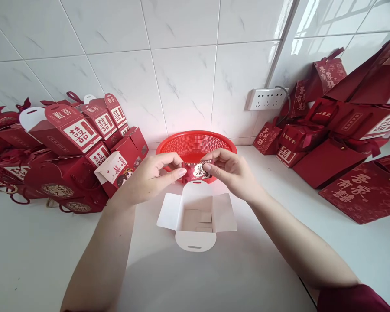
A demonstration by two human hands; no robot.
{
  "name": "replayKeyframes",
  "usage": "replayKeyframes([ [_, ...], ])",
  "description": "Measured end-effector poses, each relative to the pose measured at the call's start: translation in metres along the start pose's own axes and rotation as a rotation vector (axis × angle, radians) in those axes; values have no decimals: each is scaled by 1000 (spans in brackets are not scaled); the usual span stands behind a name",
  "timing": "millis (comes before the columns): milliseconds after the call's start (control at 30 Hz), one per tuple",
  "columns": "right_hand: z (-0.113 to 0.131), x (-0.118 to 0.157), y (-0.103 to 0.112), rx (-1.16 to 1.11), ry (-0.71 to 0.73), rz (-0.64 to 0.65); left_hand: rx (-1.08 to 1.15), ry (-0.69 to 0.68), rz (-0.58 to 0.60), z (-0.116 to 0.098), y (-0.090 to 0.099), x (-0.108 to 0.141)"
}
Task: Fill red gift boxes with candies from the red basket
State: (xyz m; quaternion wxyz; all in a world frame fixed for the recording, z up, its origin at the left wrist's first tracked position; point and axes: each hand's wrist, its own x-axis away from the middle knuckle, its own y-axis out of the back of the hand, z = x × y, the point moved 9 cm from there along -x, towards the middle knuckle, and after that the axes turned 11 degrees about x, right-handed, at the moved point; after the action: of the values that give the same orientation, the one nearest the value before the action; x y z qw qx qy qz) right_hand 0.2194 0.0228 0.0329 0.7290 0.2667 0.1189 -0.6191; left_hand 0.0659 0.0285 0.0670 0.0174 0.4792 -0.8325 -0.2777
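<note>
Between both hands is a small red candy packet (192, 171) with white lettering, held up in front of the basket. My left hand (156, 175) pinches its left end between thumb and fingers. My right hand (230, 172) grips the right end the same way. Just below the packet, an open white-lined gift box (169, 213) stands on the counter, its flaps folded outward. Nothing but bare cardboard folds shows on the box's floor. Behind the hands sits a red plastic basket (195, 138) with a perforated wall; its contents are mostly hidden by the hands and packet.
Stacked red gift boxes (79, 134) fill the left side of the white counter (195, 281). More red boxes and bags (338, 156) are piled on the right. A power strip (268, 99) is fixed to the tiled wall (185, 73) at the back.
</note>
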Motion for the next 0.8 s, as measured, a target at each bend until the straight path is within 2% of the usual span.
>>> replayKeyframes([
  [67,-3,-1,1,-119,-28,4,5,-34,-10,-2,-3,-1],
  [133,-2,-2,4,-158,-41,-11,12,-10,3,2,-9,-2],
  [300,3,0,8,-162,-67,-23,196,51,82,12,-22,-5],
  [433,5,2,8,-131,-83,-8,310,108,108,19,-24,-4],
  [800,9,4,11,-79,-41,-58,288,126,150,24,-26,-4],
])
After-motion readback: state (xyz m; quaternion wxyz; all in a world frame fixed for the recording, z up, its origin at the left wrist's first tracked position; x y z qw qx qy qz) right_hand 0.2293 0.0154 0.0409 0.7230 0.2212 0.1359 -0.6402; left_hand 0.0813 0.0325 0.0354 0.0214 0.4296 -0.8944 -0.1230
